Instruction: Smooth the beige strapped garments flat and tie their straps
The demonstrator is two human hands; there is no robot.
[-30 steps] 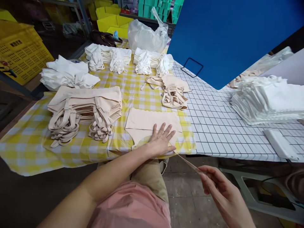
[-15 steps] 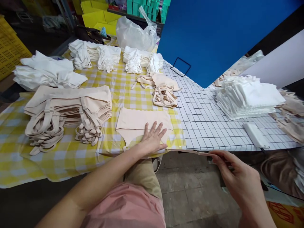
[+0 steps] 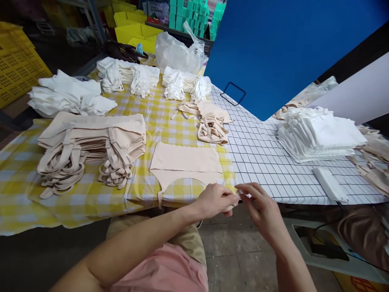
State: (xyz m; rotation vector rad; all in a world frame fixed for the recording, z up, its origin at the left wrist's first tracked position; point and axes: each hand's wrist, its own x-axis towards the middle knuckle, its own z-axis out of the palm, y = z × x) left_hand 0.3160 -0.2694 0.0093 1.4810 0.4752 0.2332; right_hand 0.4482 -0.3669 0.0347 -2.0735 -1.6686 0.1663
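A beige strap top [image 3: 186, 160] lies flat on the yellow checked cloth in front of me, its wide band facing away. Its left strap hangs toward the table edge. My left hand [image 3: 216, 199] is closed at the top's lower right, just over the edge, around what looks like the right strap, mostly hidden by the fingers. Close beside it, my right hand [image 3: 258, 205] pinches with thumb and forefinger at a small pale bit by the left hand. To the left sits a neat stack of beige tops [image 3: 94, 138] with bunched straps.
Stacks of white tops [image 3: 127, 75] and a clear plastic bag [image 3: 179, 52] stand at the back. A crumpled beige top [image 3: 212, 121] lies behind the flat one. A blue panel [image 3: 273, 52] and a white pile [image 3: 319, 134] are on the right.
My left hand has left the fabric and closed by the table edge. My right hand has come in from the right to meet it; the stretched strap is no longer visible between them.
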